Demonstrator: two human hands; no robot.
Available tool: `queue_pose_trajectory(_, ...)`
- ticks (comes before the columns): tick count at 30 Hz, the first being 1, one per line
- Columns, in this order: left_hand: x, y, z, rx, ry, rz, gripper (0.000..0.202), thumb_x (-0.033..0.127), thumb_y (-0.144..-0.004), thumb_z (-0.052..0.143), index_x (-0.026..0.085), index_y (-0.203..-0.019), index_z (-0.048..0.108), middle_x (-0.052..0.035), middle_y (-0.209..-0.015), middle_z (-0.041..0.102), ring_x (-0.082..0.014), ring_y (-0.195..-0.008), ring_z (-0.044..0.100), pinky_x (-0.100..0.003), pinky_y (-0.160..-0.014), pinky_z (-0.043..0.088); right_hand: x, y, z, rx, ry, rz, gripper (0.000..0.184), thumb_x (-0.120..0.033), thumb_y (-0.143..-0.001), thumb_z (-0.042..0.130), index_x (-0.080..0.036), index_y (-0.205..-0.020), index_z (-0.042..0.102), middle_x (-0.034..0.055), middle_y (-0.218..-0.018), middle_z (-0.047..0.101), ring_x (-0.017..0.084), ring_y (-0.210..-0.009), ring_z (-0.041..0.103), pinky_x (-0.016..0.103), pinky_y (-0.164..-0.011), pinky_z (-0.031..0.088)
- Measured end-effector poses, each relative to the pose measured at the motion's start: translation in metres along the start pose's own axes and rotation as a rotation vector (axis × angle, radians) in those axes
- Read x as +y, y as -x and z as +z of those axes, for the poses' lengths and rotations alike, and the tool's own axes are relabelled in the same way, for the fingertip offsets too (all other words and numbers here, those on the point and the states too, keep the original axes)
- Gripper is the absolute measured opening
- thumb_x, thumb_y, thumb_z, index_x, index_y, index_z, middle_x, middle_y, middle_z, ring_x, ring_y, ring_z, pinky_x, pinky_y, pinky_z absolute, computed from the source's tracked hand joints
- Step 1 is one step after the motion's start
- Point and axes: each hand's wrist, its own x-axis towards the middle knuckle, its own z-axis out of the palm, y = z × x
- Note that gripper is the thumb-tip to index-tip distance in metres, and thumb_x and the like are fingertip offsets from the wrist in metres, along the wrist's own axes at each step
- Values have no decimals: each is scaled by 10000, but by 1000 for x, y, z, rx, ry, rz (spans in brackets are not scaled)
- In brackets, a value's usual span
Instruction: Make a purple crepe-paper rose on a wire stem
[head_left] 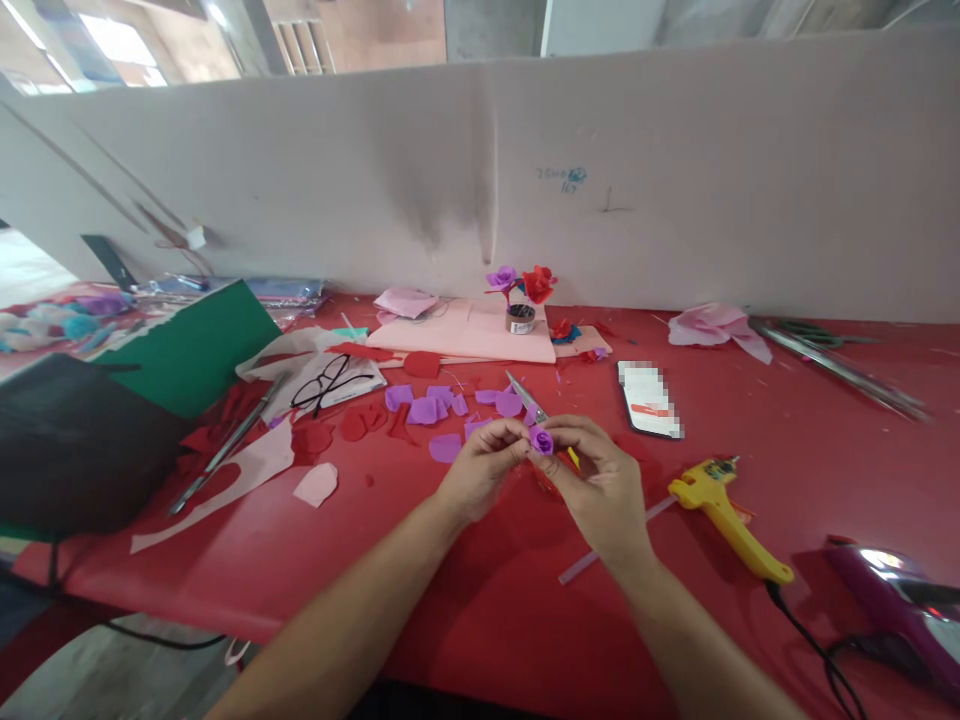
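A small rolled purple paper flower point(541, 440) is pinched between the fingertips of the left hand point(480, 468) and the right hand point(604, 475), held above a red table point(465, 620). Purple paper petals point(427, 410) are scattered beyond and to the left of the left hand, with red paper pieces point(363, 421) farther left. To the right of the right hand, a yellow glue gun point(731, 520) is laid down, a phone point(649, 400) placed farther back.

You have a phone point(649, 399) lying on the red table point(814, 440) to your right; black-rimmed eyeglasses point(330, 384) sit to your left; beyond, a pale partition point(690, 140) bearing blue writing point(576, 175) faces you.
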Motion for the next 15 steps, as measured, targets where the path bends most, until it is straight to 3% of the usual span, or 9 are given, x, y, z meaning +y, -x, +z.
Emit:
queue_pose_trajectory(4, 0, -1, 2, 59, 29, 3, 248, 312, -609, 833, 164, -693, 651, 15, -679, 619, -89, -658, 540, -223, -671, 406, 4, -2, 1, -52, -111, 109, 191, -246, -751, 735, -249, -940, 705, 33, -996, 604, 148, -825, 596, 304, -773, 527)
queue_pose_trajectory(15, -4, 3, 6, 46, -40, -22, 217, 283, -659, 794, 151, -751, 649, 12, -637, 618, -91, -595, 551, -237, -645, 424, 17, -7, -1, -26, -294, 285, 61, -292, -712, 762, -253, -751, 736, 16, -882, 600, 159, -780, 584, 263, -642, 524)
